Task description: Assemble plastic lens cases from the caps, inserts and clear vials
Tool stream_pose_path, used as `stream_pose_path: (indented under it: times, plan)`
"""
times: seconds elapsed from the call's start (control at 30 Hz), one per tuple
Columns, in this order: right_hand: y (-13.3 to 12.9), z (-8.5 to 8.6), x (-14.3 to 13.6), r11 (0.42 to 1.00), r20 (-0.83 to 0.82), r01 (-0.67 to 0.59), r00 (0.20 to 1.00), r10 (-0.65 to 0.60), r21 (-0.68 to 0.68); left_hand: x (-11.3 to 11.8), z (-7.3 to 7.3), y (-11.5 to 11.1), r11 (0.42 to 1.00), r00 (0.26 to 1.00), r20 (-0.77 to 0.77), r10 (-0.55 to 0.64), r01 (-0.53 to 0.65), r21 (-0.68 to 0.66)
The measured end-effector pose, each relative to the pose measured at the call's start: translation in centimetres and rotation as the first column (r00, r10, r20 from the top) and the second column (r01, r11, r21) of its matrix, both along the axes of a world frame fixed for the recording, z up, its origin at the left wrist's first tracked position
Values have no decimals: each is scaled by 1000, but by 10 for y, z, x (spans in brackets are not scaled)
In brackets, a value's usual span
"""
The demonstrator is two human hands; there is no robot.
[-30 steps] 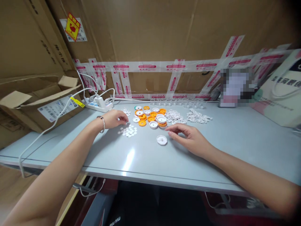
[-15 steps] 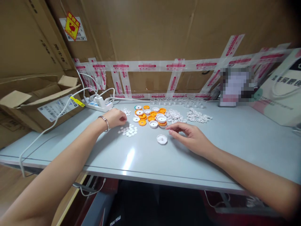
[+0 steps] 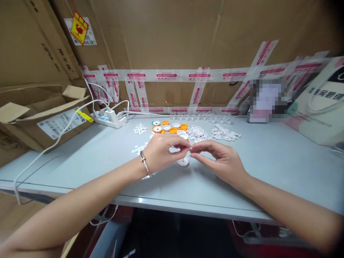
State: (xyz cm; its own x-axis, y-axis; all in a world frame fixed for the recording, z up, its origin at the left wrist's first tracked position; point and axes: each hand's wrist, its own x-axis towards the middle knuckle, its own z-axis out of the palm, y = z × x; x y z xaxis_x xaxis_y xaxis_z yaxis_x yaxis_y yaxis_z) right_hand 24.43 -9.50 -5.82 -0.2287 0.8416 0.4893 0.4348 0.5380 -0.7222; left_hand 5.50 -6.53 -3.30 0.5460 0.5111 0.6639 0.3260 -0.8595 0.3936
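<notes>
My left hand (image 3: pixel 169 150), with a bangle on its wrist, is closed in a pinch, its thumb and forefinger on a tiny white piece (image 3: pixel 190 148) too small to name. The fingertips of my right hand (image 3: pixel 215 156) meet it there, thumb and forefinger drawn close; whatever they grip is hidden. Below the fingertips a round white dish-like part (image 3: pixel 183 162) lies on the table, partly covered by my left hand. Behind the hands sit orange round parts (image 3: pixel 174 130) and white ring-shaped parts (image 3: pixel 182 134). Small white discs (image 3: pixel 137 148) lie left of my left hand, partly hidden.
White flower-like pieces (image 3: pixel 140 128) lie at back left, piles of white plastic pieces (image 3: pixel 198 133) at back right. Clear plastic cups (image 3: pixel 201 116) line the cardboard wall. A power strip (image 3: pixel 111 121), open carton (image 3: pixel 53 122), blurred phone-like object (image 3: pixel 266 102) and paper bag (image 3: pixel 317 107) stand around.
My left hand has moved right, from beside the small white pieces to my right hand's fingertips, over the round white part. My right hand has barely moved. The view has shifted slightly.
</notes>
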Motion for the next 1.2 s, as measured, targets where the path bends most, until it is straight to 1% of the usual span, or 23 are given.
stream_pose_path:
  times: [0.13,0.27,0.37,0.47,0.57,0.7,0.83,0.97,1.2]
  plan:
    - [0,-3,1,999,-1,41,999,-41,24,2,-10,0,998,1000,24,-10,12,-56]
    - [2,-4,4,1000,70,18,997,-18,1,-6,-14,5,986,999,-14,-33,30,-164]
    - [5,-5,6,998,157,-62,985,65,-24,-15,-14,14,976,990,-138,-16,-14,-216]
    - [10,-8,8,987,240,-161,958,157,-4,-20,-17,20,968,945,-325,-33,-51,-246]
    - [13,-11,8,981,280,-192,944,176,30,-16,-22,23,960,912,-406,-59,-59,-273]
    - [13,-12,6,979,322,-193,932,165,58,-11,-26,22,958,911,-408,-55,-67,-279]
    - [14,-13,6,976,368,-201,917,155,88,-12,-26,21,949,919,-392,-51,-77,-304]
    - [16,-15,6,969,372,-213,915,154,124,-12,-26,20,945,916,-397,-55,-81,-318]
    - [14,-15,9,963,371,-253,907,202,95,-12,-25,20,938,921,-386,-60,-80,-338]
